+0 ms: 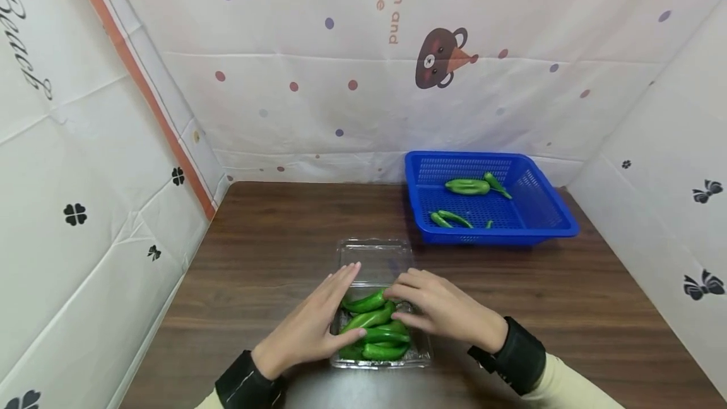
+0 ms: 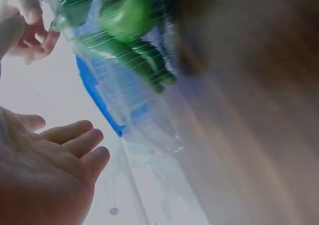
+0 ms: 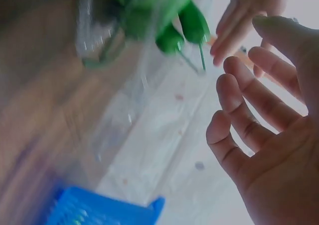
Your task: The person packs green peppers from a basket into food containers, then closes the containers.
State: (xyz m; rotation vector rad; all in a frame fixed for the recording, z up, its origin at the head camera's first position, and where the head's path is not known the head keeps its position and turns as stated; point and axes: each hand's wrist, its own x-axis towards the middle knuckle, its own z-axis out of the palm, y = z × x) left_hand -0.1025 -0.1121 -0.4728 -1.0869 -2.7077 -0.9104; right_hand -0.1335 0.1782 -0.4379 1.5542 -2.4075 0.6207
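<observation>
A clear box [image 1: 379, 308] full of green peppers [image 1: 372, 327] sits near the front edge of the table [image 1: 272, 257], its lid [image 1: 372, 260] lying open and flat behind it. The box lies between the two hands. The left hand [image 1: 315, 324] rests along the box's left side with fingers straight and close together, fingertips reaching the back left corner by the lid's hinge, thumb lying toward the peppers. The right hand [image 1: 440, 308] comes in from the right, fingers loosely bent, their tips over the top pepper at the box's back edge; whether they pinch it or only touch it cannot be told. In the wrist views both palms show open, fingers spread a little, holding nothing. Well apart, at the back right of the table, stands a blue basket [image 1: 539, 207] with a few more peppers in it. The table is dark wood grain, walled on three sides by white printed sheets [image 1: 341, 49] with dots, bears and clover marks.
</observation>
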